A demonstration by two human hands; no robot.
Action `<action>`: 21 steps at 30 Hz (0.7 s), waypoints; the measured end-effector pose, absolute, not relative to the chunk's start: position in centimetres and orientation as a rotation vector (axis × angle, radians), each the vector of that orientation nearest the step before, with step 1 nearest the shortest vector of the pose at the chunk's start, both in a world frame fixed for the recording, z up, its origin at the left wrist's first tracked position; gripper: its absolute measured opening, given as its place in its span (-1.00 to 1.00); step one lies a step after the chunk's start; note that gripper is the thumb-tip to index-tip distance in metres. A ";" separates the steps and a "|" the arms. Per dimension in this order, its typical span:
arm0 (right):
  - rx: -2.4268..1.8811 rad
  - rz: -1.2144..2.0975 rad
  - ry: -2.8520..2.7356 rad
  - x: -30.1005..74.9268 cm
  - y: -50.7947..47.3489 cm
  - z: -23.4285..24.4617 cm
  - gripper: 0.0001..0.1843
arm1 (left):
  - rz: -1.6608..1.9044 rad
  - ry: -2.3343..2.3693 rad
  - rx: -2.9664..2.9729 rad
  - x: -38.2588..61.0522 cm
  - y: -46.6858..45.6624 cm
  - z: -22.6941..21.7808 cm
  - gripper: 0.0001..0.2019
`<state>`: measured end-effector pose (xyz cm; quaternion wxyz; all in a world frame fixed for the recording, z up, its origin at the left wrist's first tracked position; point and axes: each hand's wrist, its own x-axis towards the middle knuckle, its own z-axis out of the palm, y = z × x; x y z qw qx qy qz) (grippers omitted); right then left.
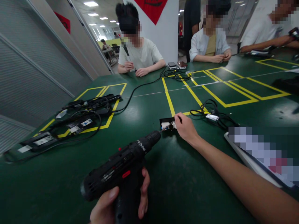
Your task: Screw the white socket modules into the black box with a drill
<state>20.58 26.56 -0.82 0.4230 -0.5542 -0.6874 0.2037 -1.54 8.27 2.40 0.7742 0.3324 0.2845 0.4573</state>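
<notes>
1. The left hand (109, 202) is wrapped round the drill's grip, thumb on one side and fingers on the other. The right hand (185, 126) has its fingers bent in at the right end of the box; the tips are hidden, so I cannot tell whether they pinch it.
2. The drill (116, 165) is held above the near part of the desk (70, 186), nose pointing forward and a little right. It is matte black with red touches, including a red switch (126, 174) above the grip. It should be the heavy piece here: hard, rigid and likely nose-heavy, but sturdy.
3. The grip (128, 202) is the place to take hold, with the palm behind and the fingers round the front. Its dull finish should not be slippery.
4. The chuck (153, 137) is black and rounded, just ahead of a collar with white numbers. It looks stiff and smooth; better not to hold it, since it can spin.
5. The box (166, 120) lies on the desk ahead of the chuck, black with white inside. Probably light and easily pushed about; hold it by its ends, clear of the bit.
6. The bit (164, 128) is thin, metallic and stiff, reaching over the box. Not a place for fingers.
</notes>
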 end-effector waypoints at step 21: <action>-1.442 0.420 -1.702 20.6 26.5 -0.8 -0.69 | 0.945 0.660 0.807 -1.6 8.1 2.3 -0.58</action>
